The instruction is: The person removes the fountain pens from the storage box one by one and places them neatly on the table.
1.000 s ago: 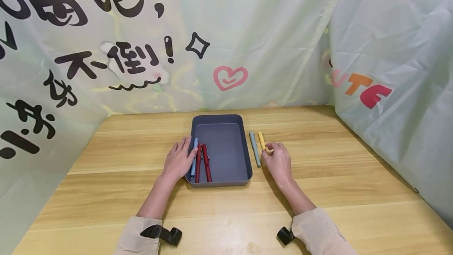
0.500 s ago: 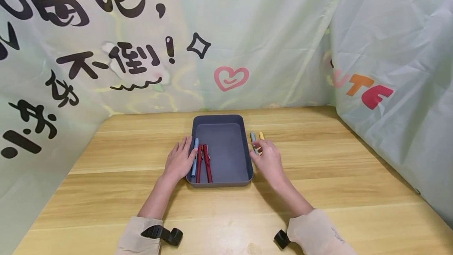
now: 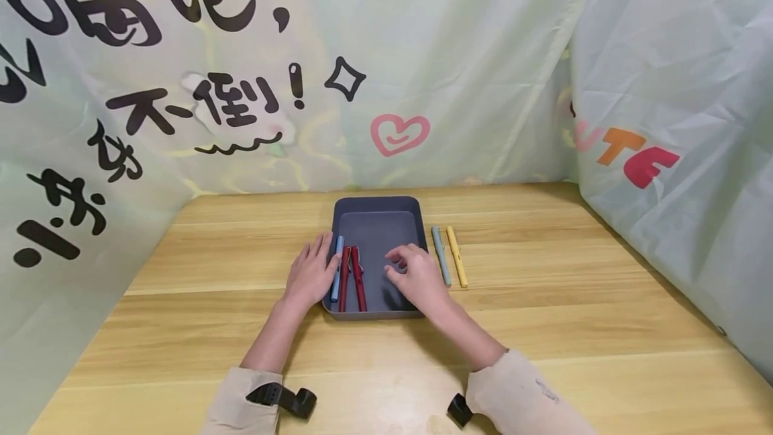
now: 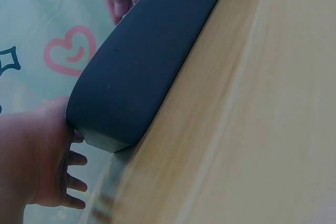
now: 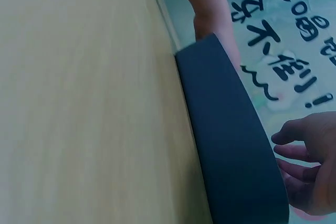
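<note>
A dark grey-blue tray (image 3: 377,225) holds a blue pen (image 3: 335,284) along its left wall and two dark red pens, one red pen (image 3: 343,291) beside the other red pen (image 3: 359,284). My left hand (image 3: 309,275) rests along the tray's left rim, fingers stretched forward and thumb reaching over toward the blue pen. Above the tray's right half hovers my right hand (image 3: 418,278), fingers loosely bent and nothing between them. In the right wrist view those bent fingers (image 5: 296,153) are seen past the tray's dark outer wall (image 5: 236,145).
To the right of the tray, a grey-blue pen (image 3: 441,257) and a yellow pen (image 3: 457,257) lie side by side on the wooden table (image 3: 543,274). A pale printed curtain (image 3: 471,72) closes off the back and sides.
My right hand has moved left from the yellow pen, past the grey-blue one, to above the tray. Both pens now show in full on the table. The left hand stays on the rim.
</note>
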Action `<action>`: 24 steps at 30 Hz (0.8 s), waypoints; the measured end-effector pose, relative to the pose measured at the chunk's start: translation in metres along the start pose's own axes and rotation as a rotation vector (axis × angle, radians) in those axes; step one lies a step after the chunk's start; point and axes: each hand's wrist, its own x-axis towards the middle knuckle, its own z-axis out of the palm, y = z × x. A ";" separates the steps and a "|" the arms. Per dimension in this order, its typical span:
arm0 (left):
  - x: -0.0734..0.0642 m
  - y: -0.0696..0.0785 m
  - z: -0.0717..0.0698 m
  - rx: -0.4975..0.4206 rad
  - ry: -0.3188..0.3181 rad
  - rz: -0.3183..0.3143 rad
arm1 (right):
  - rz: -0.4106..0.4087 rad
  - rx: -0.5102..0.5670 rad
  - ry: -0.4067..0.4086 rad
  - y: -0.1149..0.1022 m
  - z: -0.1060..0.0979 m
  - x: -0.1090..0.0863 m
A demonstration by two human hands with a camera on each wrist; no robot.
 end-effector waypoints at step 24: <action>0.000 0.001 -0.001 -0.012 0.009 -0.002 | 0.089 -0.007 -0.420 -0.015 0.036 0.011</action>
